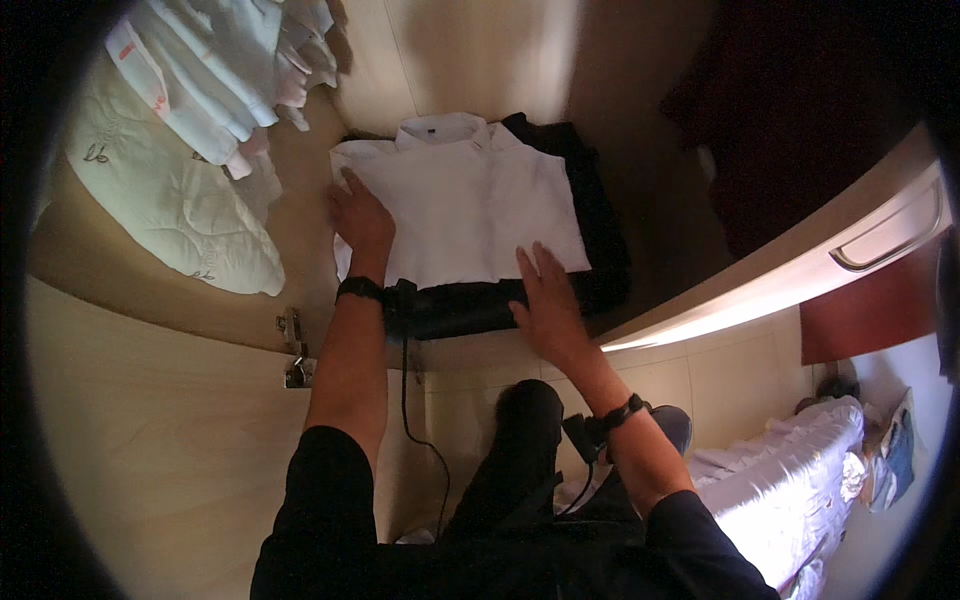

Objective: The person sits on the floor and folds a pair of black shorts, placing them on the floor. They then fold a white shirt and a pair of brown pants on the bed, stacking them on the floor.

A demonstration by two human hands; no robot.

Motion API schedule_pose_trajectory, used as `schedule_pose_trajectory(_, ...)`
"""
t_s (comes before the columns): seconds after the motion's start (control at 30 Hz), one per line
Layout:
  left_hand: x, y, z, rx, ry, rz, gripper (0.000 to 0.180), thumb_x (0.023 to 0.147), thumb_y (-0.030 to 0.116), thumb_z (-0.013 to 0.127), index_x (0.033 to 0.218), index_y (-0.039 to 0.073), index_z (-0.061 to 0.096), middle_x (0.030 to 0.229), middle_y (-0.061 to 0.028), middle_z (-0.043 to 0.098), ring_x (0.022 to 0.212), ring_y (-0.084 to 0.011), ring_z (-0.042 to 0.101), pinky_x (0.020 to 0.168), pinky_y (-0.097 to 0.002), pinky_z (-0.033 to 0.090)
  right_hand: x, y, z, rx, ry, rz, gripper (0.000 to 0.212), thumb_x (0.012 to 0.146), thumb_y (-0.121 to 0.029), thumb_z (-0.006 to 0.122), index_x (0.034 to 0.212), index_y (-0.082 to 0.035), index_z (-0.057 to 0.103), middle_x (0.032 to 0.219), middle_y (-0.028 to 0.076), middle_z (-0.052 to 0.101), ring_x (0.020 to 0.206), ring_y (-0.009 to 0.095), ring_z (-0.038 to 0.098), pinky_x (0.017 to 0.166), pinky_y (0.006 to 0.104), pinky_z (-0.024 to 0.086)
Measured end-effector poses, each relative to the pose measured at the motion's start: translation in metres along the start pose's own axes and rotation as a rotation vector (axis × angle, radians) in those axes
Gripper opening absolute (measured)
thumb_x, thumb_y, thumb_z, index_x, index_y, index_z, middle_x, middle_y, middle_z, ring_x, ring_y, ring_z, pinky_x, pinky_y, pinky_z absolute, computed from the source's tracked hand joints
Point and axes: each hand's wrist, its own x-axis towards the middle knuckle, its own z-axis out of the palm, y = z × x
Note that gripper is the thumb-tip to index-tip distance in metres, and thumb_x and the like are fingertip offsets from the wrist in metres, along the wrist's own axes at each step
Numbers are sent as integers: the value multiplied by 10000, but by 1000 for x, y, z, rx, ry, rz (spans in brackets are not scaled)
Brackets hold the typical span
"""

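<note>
A folded white collared shirt (450, 215) lies flat on top of folded black clothing (455, 308) inside a wooden cabinet. Its collar points toward the back wall. My left hand (362, 222) rests at the shirt's left edge, fingers stretched toward the left shoulder. Near the front right corner, my right hand (548, 305) lies with fingers spread on the shirt's lower edge and the black cloth. Neither hand grips anything that I can see. Black bands with small devices and cables sit on both wrists.
Left of the shirt are a quilted cream bundle (170, 190) and hanging pale cloths (220, 70). A dark red garment (770, 120) hangs at the right. A cabinet door with a metal handle (890, 250) stands open there. A hinge (292, 350) juts at the left. Below right is a bed with pale covers (780, 480).
</note>
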Motion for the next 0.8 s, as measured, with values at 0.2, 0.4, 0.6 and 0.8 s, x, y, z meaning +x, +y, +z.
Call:
schedule_pose_trajectory(0.2,-34,47,-6,-240,-131,436,571,1031,399,574,1530,127,513,1613,-273,352,1418,-465,406,1205,-611,244,-71,-7,-11,216,-179,5,719,931,-130,698,1567,-39,375,1599,275,347,1453,464,371,1197,499,356)
schedule_pose_trajectory(0.4,-69,58,-13,-167,-395,394,760,991,711,444,1575,224,471,1662,-296,248,1504,-528,256,1205,-709,68,-151,-1,-44,220,-410,179,718,966,-175,671,1583,-44,328,1584,265,376,1438,456,397,1206,476,366)
schedule_pose_trajectory(0.6,-75,49,-20,-166,-549,294,861,957,776,433,1639,259,332,1671,-308,202,1524,-542,182,1194,-730,50,-234,21,-74,147,-434,382,727,962,-172,681,1582,-35,326,1556,265,413,1411,445,434,1176,462,393)
schedule_pose_trajectory(0.8,-69,32,-18,-214,-585,329,872,988,732,422,1666,216,238,1666,-301,226,1529,-505,207,1229,-667,94,-279,21,-85,128,-363,488,765,912,-151,721,1563,-18,343,1509,264,474,1390,429,465,1160,449,408)
